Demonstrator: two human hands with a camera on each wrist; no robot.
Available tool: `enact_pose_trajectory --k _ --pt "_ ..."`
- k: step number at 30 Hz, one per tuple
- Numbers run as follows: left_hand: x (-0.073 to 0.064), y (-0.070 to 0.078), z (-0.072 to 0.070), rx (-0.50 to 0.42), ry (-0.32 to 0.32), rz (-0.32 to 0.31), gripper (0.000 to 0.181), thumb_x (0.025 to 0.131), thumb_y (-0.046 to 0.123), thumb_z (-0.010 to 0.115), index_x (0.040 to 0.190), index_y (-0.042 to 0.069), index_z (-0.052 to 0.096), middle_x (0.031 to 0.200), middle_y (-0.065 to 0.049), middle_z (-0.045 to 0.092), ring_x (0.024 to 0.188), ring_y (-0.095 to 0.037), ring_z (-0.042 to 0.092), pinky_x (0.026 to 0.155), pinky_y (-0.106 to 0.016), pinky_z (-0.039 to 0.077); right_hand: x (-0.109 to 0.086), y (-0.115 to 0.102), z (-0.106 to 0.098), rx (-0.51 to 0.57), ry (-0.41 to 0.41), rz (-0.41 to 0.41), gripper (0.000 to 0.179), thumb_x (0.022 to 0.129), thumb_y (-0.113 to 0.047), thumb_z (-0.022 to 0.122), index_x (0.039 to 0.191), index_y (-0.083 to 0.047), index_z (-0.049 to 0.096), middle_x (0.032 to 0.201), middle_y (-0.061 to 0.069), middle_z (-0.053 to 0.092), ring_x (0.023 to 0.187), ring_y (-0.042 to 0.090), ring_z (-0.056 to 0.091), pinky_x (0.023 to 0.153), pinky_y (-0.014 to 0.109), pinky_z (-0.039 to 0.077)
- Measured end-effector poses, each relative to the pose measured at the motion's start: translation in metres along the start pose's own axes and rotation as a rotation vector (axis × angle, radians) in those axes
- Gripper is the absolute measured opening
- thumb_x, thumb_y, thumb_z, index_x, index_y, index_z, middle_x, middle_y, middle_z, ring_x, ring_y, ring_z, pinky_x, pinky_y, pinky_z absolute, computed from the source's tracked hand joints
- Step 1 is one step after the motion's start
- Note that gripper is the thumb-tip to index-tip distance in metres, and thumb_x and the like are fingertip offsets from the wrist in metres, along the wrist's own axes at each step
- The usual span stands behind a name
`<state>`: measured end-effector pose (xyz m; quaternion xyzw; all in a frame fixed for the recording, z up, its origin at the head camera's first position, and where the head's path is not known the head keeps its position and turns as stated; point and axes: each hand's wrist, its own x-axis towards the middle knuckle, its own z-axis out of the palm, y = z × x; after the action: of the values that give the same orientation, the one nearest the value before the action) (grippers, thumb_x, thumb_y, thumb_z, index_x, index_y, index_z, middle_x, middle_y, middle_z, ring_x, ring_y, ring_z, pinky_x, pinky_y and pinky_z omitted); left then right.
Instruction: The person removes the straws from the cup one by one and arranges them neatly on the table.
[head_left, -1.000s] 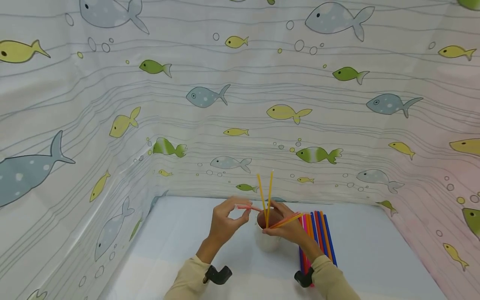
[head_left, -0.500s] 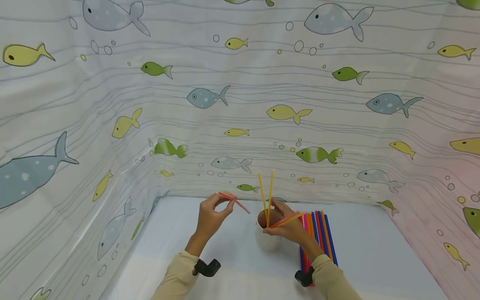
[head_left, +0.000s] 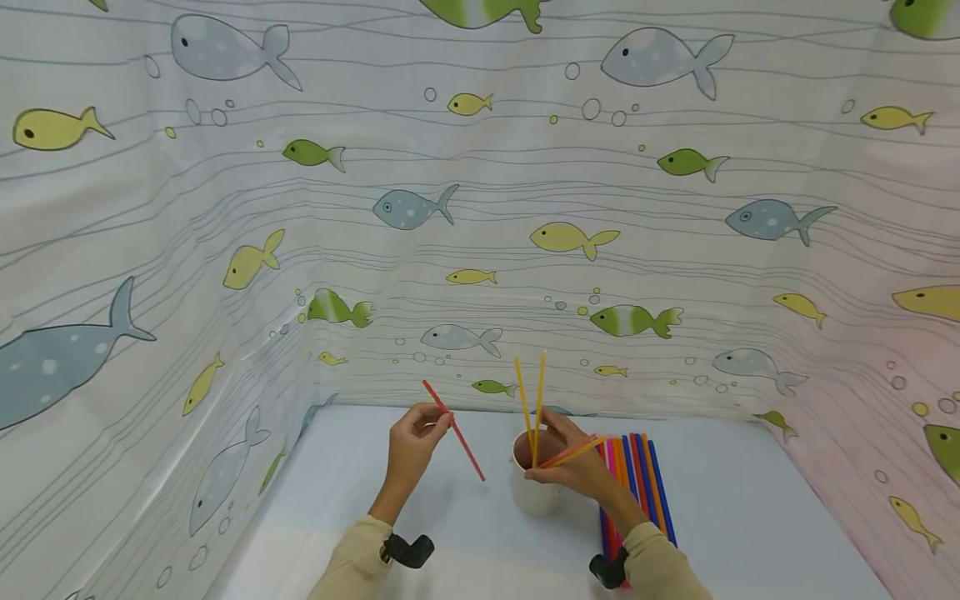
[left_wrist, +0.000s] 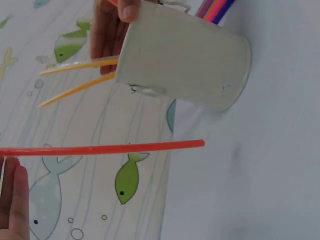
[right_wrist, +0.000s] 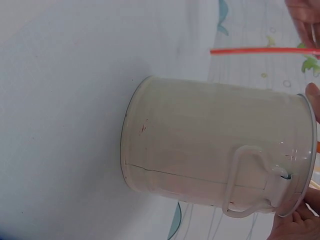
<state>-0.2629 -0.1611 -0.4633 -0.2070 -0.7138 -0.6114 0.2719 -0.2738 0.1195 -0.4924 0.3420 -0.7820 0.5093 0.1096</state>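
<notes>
Left hand (head_left: 411,440): pinching a red straw (head_left: 468,456), near the 10 o'clock of the can (head_left: 535,497).
Right hand (head_left: 588,477): clasped at the can's rim.
Bench (head_left: 461,533): bears the can and straw row.
Can: yellow straws (head_left: 541,387) rise toward 12.
Straw row (head_left: 649,483): lies at the can's 4 o'clock.
Red straw: slants 11 to 5; best pinched lightly, I judge, lest it bend, the rim kept steady.
Straw tip: lower than half a second ago, the slope steeper; right hand unmoved.

Beige sleeves (head_left: 352,557), black curved wrist mounts (head_left: 409,551)
</notes>
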Motion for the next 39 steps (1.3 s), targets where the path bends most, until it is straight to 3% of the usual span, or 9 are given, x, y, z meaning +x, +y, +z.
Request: enact_pose_trajectory --k 4,8,16,20,24,30,35,39 --pt "0.000 0.001 -0.001 -0.096 -0.020 -0.122 0.020 0.080 0.005 0.061 0.096 -0.007 0.056 0.087 -0.021 0.059 0.076 -0.034 0.060 0.066 -0.034 0.052 0.000 0.013 0.004 -0.052 0.012 -0.013 0.090 0.061 -0.023 0.079 0.135 -0.015 0.030 0.129 0.003 0.040 0.117 0.028 0.039 0.089 0.051 0.037" --pt "-0.002 -0.008 0.000 -0.142 -0.065 -0.236 0.022 0.081 0.007 0.060 0.098 -0.007 0.055 0.089 -0.026 0.057 0.075 -0.036 0.060 0.065 -0.036 0.052 0.001 0.023 0.005 -0.089 0.020 0.004 0.090 0.060 -0.030 0.079 0.135 -0.019 0.030 0.129 -0.004 0.040 0.117 0.021 0.040 0.089 0.046 0.039" --pt "-0.016 -0.041 0.007 -0.164 -0.112 -0.439 0.025 0.079 0.016 0.064 0.097 -0.002 0.059 0.084 -0.016 0.062 0.073 -0.029 0.061 0.066 -0.034 0.052 0.002 0.024 0.005 -0.054 0.002 0.024 0.090 0.061 -0.027 0.079 0.136 -0.019 0.030 0.129 -0.004 0.040 0.117 0.024 0.040 0.090 0.048 0.037" --pt "-0.026 -0.051 0.012 -0.167 -0.134 -0.485 0.026 0.080 0.016 0.063 0.096 -0.003 0.059 0.084 -0.016 0.062 0.074 -0.032 0.061 0.065 -0.035 0.052 0.002 0.024 0.004 -0.022 -0.001 0.034 0.090 0.061 -0.025 0.080 0.136 -0.020 0.030 0.130 -0.004 0.040 0.118 0.021 0.040 0.090 0.048 0.037" --pt "-0.033 -0.047 0.013 -0.138 -0.189 -0.506 0.025 0.082 0.010 0.060 0.098 -0.009 0.057 0.088 -0.026 0.059 0.077 -0.038 0.060 0.067 -0.040 0.051 0.002 0.024 0.004 -0.028 -0.004 0.026 0.090 0.060 -0.027 0.080 0.136 -0.020 0.030 0.129 -0.004 0.040 0.118 0.019 0.040 0.090 0.048 0.037" --pt "-0.045 -0.057 0.014 -0.076 -0.217 -0.527 0.026 0.082 0.011 0.060 0.098 -0.009 0.057 0.091 -0.030 0.058 0.076 -0.032 0.061 0.065 -0.037 0.052 0.004 0.023 0.004 -0.060 -0.006 0.001 0.091 0.060 -0.027 0.080 0.136 -0.020 0.030 0.128 -0.003 0.041 0.117 0.022 0.040 0.089 0.050 0.037" --pt "-0.053 -0.075 0.014 -0.039 -0.193 -0.567 0.025 0.080 0.013 0.063 0.095 -0.006 0.060 0.086 -0.023 0.062 0.073 -0.026 0.062 0.063 -0.036 0.052 0.003 0.022 0.004 -0.078 -0.016 -0.021 0.091 0.060 -0.020 0.080 0.136 -0.017 0.029 0.128 0.003 0.041 0.114 0.030 0.041 0.085 0.050 0.040" --pt "-0.060 -0.093 0.015 0.026 -0.173 -0.588 0.023 0.078 0.019 0.066 0.091 0.001 0.063 0.080 -0.012 0.064 0.069 -0.020 0.062 0.059 -0.031 0.053 0.004 0.007 0.001 -0.039 -0.027 -0.002 0.090 0.061 -0.015 0.080 0.136 -0.015 0.030 0.128 0.006 0.041 0.115 0.034 0.040 0.088 0.053 0.037"
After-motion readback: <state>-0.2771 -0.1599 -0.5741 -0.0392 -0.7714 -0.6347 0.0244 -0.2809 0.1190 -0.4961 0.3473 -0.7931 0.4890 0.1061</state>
